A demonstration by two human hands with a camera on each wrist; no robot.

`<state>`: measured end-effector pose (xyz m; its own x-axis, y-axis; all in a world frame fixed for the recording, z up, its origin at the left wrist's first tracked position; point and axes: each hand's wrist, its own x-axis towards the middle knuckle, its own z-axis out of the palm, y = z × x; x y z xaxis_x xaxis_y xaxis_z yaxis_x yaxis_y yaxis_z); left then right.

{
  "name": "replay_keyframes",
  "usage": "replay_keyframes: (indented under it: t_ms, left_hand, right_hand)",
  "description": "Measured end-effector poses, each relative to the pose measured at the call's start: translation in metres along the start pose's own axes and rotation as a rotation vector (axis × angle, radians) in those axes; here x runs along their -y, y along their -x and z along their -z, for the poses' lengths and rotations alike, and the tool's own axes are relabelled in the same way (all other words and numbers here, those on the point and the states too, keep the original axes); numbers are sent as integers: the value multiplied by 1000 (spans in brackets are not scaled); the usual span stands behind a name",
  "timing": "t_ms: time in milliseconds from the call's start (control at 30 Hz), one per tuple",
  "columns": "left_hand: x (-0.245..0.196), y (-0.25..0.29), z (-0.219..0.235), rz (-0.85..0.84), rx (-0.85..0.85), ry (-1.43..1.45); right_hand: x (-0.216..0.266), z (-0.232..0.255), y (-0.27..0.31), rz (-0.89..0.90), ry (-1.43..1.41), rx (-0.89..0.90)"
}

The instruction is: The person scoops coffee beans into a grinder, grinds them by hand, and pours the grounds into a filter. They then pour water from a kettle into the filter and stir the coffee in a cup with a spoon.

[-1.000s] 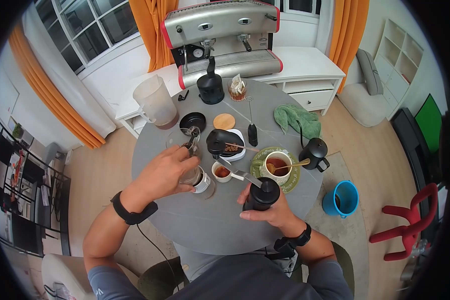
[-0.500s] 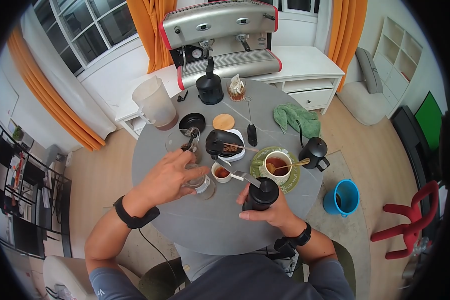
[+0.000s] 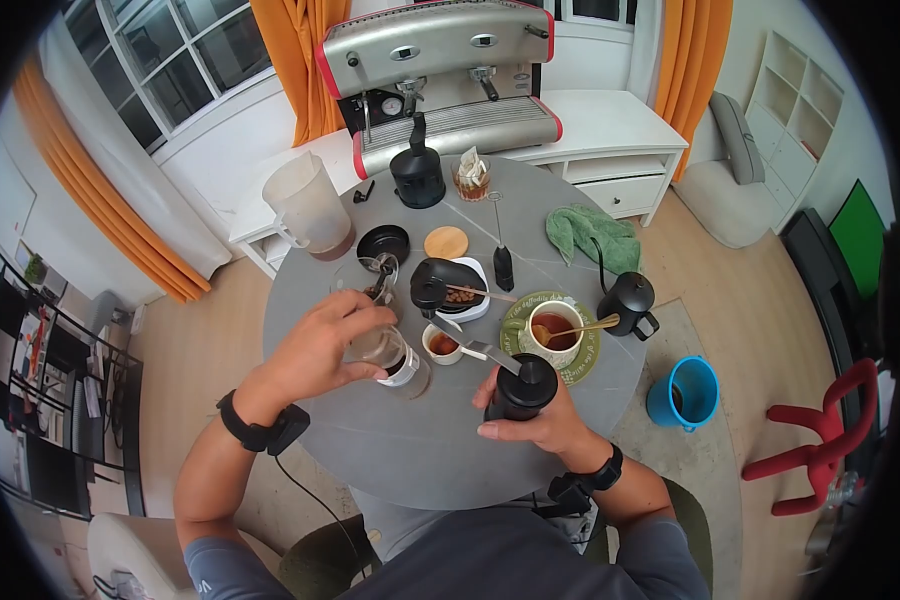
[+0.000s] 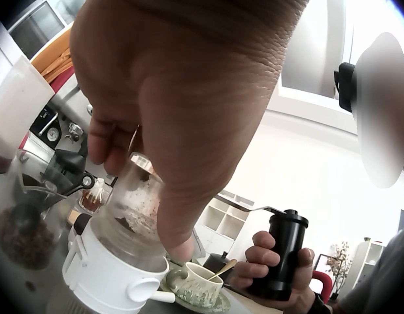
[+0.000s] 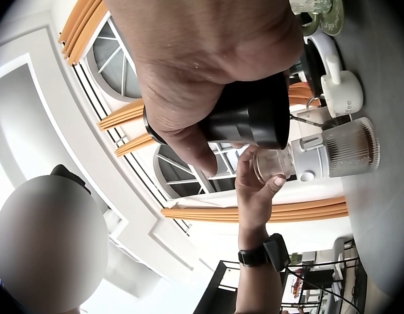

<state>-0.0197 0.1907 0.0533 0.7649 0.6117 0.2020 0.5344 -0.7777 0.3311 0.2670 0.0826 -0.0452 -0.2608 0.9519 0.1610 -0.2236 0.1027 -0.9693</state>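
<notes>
Got right fingers (image 4: 262, 255) wrapped round the black grinder (image 3: 521, 395), just right of centre; gripping the clear-and-white container (image 5: 314, 159) with left fingers (image 3: 368, 320), left of centre. Spotting a white cup (image 5: 342, 95) beside it.

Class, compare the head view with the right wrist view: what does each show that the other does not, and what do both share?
Only the head view: the blue bucket, the green towel and the wooden disc.
Only the right wrist view: the lettering on the white cup and the person's blurred-out head.
Both: the right hand gripping the black grinder, the left hand on the white-collared clear vessel, and that white cup.
</notes>
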Motion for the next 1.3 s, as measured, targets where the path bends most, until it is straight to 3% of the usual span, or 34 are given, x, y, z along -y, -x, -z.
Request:
replay_keyframes:
  t_ms: [267, 1100, 1200, 1267, 1300]
  left_hand:
    - [5, 5, -3, 79, 35, 101]
    - [6, 8, -3, -15, 19, -26]
    - [6, 13, 6, 58, -13, 93]
    - [11, 23, 11, 238, -17, 280]
    - [19, 29, 9, 237, -17, 278]
  right_hand:
    - [1, -4, -1, 35, -47, -42]
    - [0, -4, -1, 61, -31, -25]
    - [1, -2, 0, 50, -16, -27]
    - [2, 0, 0, 48, -4, -25]
    - [2, 1, 1, 39, -14, -29]
